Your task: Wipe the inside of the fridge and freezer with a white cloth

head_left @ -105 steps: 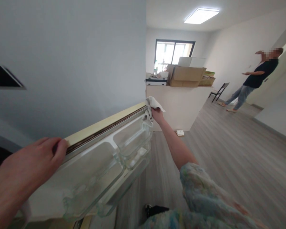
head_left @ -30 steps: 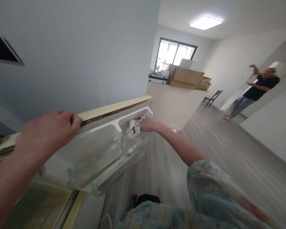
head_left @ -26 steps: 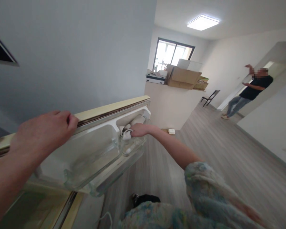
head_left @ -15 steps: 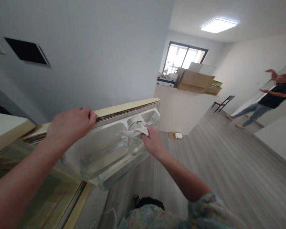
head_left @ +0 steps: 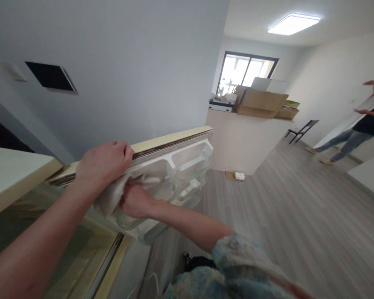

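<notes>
A refrigerator door (head_left: 171, 141) stands swung out, cream along its top edge, with clear and white plastic shelf bins (head_left: 191, 160) on its inner side. Over the top edge of this door my left hand (head_left: 104, 160) is closed, its fingers curled behind the edge. My right hand (head_left: 139, 201) grips a pale cloth (head_left: 110, 197) at the left end of the bins, just below my left wrist. Part of the cloth is hidden by my left forearm. A small white item (head_left: 190, 187) lies in the right-hand bin.
The open refrigerator body (head_left: 77, 253) is at lower left, under its pale top (head_left: 15, 172). Cardboard boxes (head_left: 262, 104) stand on a white counter (head_left: 243, 137). A chair (head_left: 302, 132) and another person (head_left: 366, 124) are at far right. A white cord (head_left: 156, 282) lies near my feet.
My right hand has moved left along the door bins with the cloth, from the divider to beneath my left wrist. The left hand keeps its hold. The view has shifted slightly.
</notes>
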Motion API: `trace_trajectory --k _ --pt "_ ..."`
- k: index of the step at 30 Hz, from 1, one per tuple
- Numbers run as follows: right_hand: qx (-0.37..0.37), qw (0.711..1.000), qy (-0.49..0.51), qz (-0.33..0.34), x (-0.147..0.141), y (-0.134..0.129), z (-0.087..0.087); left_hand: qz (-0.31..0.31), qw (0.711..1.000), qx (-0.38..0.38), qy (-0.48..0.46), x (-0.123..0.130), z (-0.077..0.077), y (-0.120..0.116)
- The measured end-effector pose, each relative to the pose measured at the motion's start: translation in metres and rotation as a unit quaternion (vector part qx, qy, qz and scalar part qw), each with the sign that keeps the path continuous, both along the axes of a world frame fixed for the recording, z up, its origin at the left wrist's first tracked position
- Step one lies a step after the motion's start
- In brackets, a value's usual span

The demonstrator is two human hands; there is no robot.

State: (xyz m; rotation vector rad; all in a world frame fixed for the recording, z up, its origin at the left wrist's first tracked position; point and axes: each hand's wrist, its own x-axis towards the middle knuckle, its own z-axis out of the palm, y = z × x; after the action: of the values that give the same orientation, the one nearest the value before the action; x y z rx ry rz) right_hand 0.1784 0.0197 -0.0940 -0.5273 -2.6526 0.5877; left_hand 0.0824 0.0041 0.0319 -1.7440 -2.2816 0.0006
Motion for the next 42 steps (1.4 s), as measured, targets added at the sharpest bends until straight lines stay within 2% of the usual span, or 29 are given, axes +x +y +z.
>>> trace_trajectory --k 2,3,5,7,9,11,14,16,18,20,22,25,27,28,29,31,33,35,37,40,42 --pt "-0.016 0.998 -0.039 0.046 0.003 -0.001 -0.003 -0.001 1.0 0.0 -0.002 -0.001 -0.001 0.0" --pt "-0.04 0.998 -0.041 0.022 0.009 0.002 -0.004 0.0 1.0 -0.001 -0.004 -0.001 0.0 0.0" --pt "-0.086 0.993 -0.006 -0.08 0.028 0.012 -0.005 -0.005 1.0 0.001 -0.008 -0.001 0.0 -0.002" --pt "-0.105 0.973 0.059 -0.195 0.046 0.022 -0.005 -0.01 1.0 0.004 -0.013 0.0 0.001 -0.003" --pt "-0.095 0.955 0.116 -0.255 0.052 0.024 -0.007 -0.015 1.0 0.007 -0.016 0.001 0.001 -0.003" --pt "-0.073 0.962 0.116 -0.238 0.043 0.017 -0.01 -0.02 1.0 0.012 -0.017 0.001 0.001 -0.003" --pt "-0.043 0.994 0.039 -0.091 0.013 -0.004 -0.019 -0.022 0.999 0.021 -0.016 0.001 0.0 -0.002" --pt "-0.029 1.0 -0.011 0.001 -0.003 -0.014 -0.027 -0.02 0.999 0.023 -0.016 0.001 -0.001 -0.002" --pt "-0.028 0.998 -0.053 0.032 -0.008 -0.014 -0.036 -0.021 0.999 0.026 -0.014 0.001 -0.001 -0.002" --pt "-0.046 0.996 -0.073 0.021 0.0 -0.007 -0.041 -0.021 0.999 0.033 -0.01 0.0 -0.002 -0.002" --pt "-0.079 0.994 -0.074 -0.028 0.018 0.005 -0.041 -0.019 0.999 0.041 -0.009 -0.001 -0.003 -0.003" --pt "-0.104 0.978 -0.08 -0.165 0.047 0.017 -0.035 -0.017 0.999 0.05 -0.008 0.0 -0.005 -0.003" --pt "-0.075 0.966 -0.08 -0.233 0.055 0.017 -0.032 -0.014 0.998 0.057 -0.011 0.001 -0.005 -0.003" --pt "-0.052 0.967 -0.08 -0.234 0.055 0.014 -0.032 -0.012 0.998 0.059 -0.013 0.001 -0.005 -0.003" --pt "-0.03 0.975 -0.085 -0.203 0.052 0.009 -0.032 -0.011 0.998 0.061 -0.016 0.002 -0.005 -0.002" --pt "0.004 0.99 -0.118 -0.081 0.043 -0.002 -0.034 -0.01 0.998 0.064 -0.021 0.002 -0.005 -0.002" --pt "0.012 0.986 -0.158 0.041 0.037 -0.011 -0.033 -0.008 0.998 0.064 -0.029 0.003 -0.005 -0.001" --pt "0.004 0.976 -0.197 0.088 0.042 -0.012 -0.028 -0.002 0.997 0.061 -0.038 0.003 -0.004 -0.001" --pt "0.0 0.97 -0.236 0.058 0.058 -0.006 -0.019 0.006 0.997 0.055 -0.045 0.003 -0.004 -0.001" --pt "0.012 0.958 -0.279 -0.061 0.083 0.004 -0.01 0.011 0.998 0.053 -0.042 0.005 -0.004 -0.001" --pt "0.023 0.954 -0.28 -0.108 0.089 0.003 -0.009 0.011 0.998 0.056 -0.037 0.005 -0.003 -0.001"
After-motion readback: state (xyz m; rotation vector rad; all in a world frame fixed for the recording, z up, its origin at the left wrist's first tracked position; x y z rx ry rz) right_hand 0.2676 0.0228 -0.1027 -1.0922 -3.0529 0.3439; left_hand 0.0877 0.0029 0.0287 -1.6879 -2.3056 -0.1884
